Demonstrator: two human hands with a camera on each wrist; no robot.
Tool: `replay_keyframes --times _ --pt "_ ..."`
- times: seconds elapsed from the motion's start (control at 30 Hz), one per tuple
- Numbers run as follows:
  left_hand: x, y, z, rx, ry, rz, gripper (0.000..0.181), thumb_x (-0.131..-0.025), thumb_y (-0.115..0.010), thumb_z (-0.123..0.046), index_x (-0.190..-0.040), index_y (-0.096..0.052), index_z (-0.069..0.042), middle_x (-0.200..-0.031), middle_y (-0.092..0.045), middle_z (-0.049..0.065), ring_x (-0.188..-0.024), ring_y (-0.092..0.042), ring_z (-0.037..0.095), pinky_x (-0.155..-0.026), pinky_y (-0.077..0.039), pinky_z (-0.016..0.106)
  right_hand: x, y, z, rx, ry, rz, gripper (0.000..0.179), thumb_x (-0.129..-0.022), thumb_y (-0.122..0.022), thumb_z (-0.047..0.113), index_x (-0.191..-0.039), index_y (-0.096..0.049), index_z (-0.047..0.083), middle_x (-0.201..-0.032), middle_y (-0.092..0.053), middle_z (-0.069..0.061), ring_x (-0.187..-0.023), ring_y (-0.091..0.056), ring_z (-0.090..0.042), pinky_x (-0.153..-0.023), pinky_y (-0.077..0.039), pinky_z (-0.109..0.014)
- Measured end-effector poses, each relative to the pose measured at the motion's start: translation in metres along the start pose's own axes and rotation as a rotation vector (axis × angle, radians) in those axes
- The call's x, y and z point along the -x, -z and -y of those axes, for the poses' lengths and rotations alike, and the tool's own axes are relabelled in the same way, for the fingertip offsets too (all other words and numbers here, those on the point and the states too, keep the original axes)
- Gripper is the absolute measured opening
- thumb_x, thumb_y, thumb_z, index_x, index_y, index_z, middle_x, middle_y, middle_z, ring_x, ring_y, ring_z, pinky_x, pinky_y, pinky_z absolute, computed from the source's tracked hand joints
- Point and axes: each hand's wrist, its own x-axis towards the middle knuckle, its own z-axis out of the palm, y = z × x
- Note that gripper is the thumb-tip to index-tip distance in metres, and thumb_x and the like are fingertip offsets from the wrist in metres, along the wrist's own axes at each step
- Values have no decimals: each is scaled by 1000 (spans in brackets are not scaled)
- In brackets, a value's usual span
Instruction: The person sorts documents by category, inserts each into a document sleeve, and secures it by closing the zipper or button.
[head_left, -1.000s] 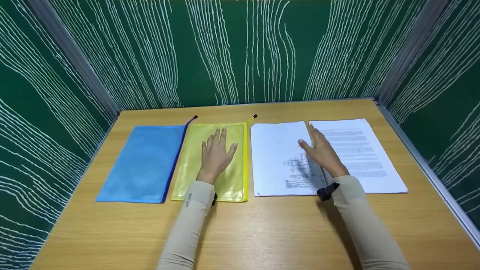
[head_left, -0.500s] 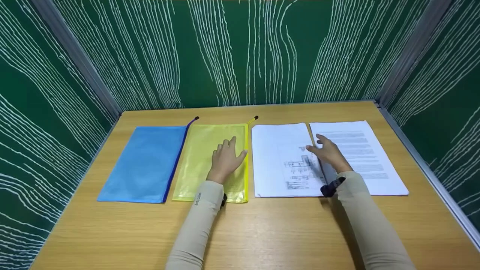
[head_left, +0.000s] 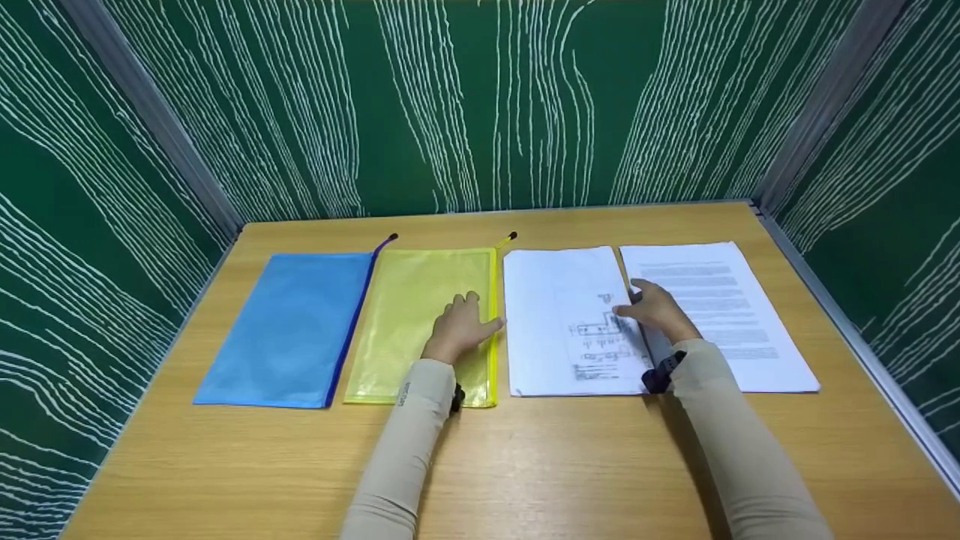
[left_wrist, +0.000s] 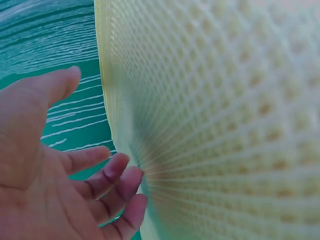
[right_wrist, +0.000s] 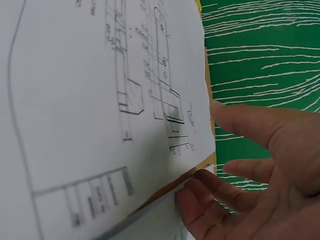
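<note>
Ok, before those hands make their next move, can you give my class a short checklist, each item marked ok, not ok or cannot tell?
1. Blue pouch lying flat on the table: ok.
2. Yellow pouch unobstructed: not ok; the left hand is over its right side.
3. Yellow pouch's zip closed: cannot tell.
4. Left paper stack and right paper stack apart at their far ends: ok; a narrow gap shows.
5. Right hand touching paper: cannot tell; it is over the gap between the stacks, fingertips close to the sheets.
</note>
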Motion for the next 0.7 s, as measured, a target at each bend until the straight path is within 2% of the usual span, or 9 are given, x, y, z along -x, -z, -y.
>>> replay_keyframes --times 0.17,0.27,0.47,0.6,0.7 --pt "-2 -1 6 53 25 57 85 -87 -59 -56 -145 -35 0 -145 -37 25 -129 -41 39 -104 -39 53 -4 -4 0 39 10 -17 82 -88 -66 14 -148 -17 -13 -138 -41 -39 -125 -47 -47 -103 -42 -53" --pt "-3 0 9 64 25 78 87 -85 -61 -57 -145 -35 -1 -147 -34 25 -131 -39 39 -106 -38 53 -4 -7 2 74 24 -37 74 -85 -69 10 -142 -29 -16 -134 -45 -38 -118 -51 -45 -99 -45 -51" --pt "-4 1 14 117 11 105 89 -82 -66 -56 -146 -34 -3 -145 -36 22 -128 -42 34 -106 -39 49 -2 -9 7 92 28 -66 49 -82 -71 5 -123 -51 -14 -116 -57 -30 -93 -56 -31 -77 -49 -37" --pt "-4 1 16 135 -1 109 89 -81 -68 -56 -145 -35 -4 -143 -39 20 -127 -43 33 -105 -40 47 -1 -9 6 86 13 -71 45 -82 -72 5 -120 -53 -12 -112 -58 -25 -89 -54 -27 -70 -47 -31" --pt "-5 1 17 132 -1 107 87 -81 -68 -54 -144 -36 -4 -143 -39 20 -128 -42 34 -106 -39 47 -2 -10 5 81 -3 -58 52 -83 -71 6 -127 -50 -12 -119 -56 -28 -97 -56 -31 -76 -50 -35"
